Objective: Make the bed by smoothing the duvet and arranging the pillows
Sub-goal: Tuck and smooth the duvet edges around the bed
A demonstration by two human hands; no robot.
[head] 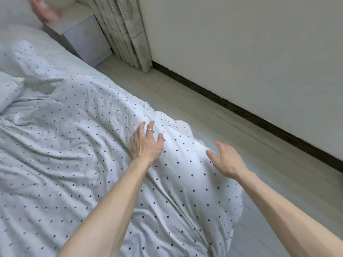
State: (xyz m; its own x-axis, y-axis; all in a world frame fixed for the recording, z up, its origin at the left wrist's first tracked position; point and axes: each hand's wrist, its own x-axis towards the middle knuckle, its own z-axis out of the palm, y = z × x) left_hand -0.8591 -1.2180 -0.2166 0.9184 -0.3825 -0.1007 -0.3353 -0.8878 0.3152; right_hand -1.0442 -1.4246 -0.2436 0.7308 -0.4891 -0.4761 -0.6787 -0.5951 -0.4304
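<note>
A: Well, nearest the camera, what shows?

B: Two bare forearms reach up from the bottom edge. The left hand [145, 143] lies flat on the duvet [74, 145], fingers spread, a ring [149, 129] on one of them.

A: And the other?

B: The right hand [225, 159] is at the duvet's floor-side edge, fingers relaxed and parted, gripping nothing (whether it touches the cloth or hovers just over it, I cannot tell). The two hands are apart, with a bulge of duvet between them.

A: Where does the duvet lie?

B: Across the bed. It is pale with small dark dots and much creased, and its right edge hangs over the side toward the floor [194, 101].

A: Any pillows?

B: Plain pale cloth [20, 34] at the far left may be one; I cannot tell. Above it is a blurred pinkish shape [45, 11].

A: Beyond the bed?

B: A pale nightstand [85, 39] by the bed's head, a leaf-patterned curtain [128, 30] just past it, then a plain wall [241, 43] with a dark skirting board [241, 113].
</note>
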